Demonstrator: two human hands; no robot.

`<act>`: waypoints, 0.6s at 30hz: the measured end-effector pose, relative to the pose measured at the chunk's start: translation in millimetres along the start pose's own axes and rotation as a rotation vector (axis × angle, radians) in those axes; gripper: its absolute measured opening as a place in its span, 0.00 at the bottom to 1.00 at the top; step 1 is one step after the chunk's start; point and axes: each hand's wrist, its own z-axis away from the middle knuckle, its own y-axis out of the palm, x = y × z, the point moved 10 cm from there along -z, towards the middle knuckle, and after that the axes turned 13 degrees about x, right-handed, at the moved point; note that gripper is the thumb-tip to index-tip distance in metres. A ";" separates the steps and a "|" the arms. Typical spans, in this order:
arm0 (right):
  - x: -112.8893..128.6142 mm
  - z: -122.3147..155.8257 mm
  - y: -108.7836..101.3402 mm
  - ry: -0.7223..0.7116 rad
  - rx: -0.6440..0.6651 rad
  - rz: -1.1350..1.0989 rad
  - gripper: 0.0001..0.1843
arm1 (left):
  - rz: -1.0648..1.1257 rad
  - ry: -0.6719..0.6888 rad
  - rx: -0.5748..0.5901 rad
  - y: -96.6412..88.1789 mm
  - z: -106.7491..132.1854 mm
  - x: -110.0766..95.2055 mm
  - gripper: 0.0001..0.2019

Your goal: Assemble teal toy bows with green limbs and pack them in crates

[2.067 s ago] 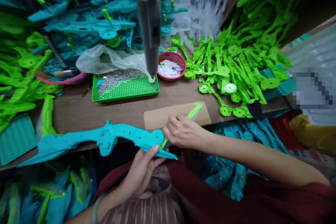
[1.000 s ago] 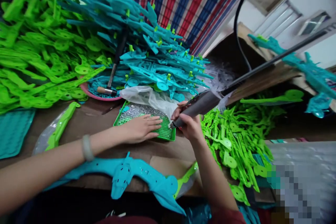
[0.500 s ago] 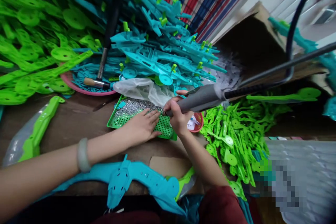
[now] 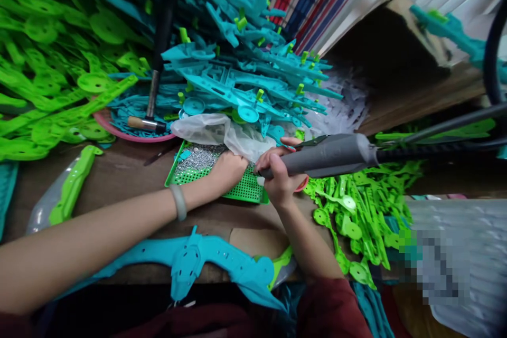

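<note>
– Right fingers (image 4: 278, 166): are clamping grey tool (image 4: 332, 156) at green tray (image 4: 247, 194).
– Left fingers (image 4: 238, 162): are resting bunched by tray's metal pieces (image 4: 196, 159); pinching any, cannot tell.
– Risk: grey tool knocking tray, pieces spilling.

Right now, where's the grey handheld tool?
In the head view, right of centre: the grey tool is in the right hand, its tip by the right end of the green tray, where the left hand is.
</note>
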 end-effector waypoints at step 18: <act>8.6 -14.5 -34.3 -0.006 -0.144 -0.059 0.12 | -0.101 0.825 0.305 11.7 11.0 -47.6 0.19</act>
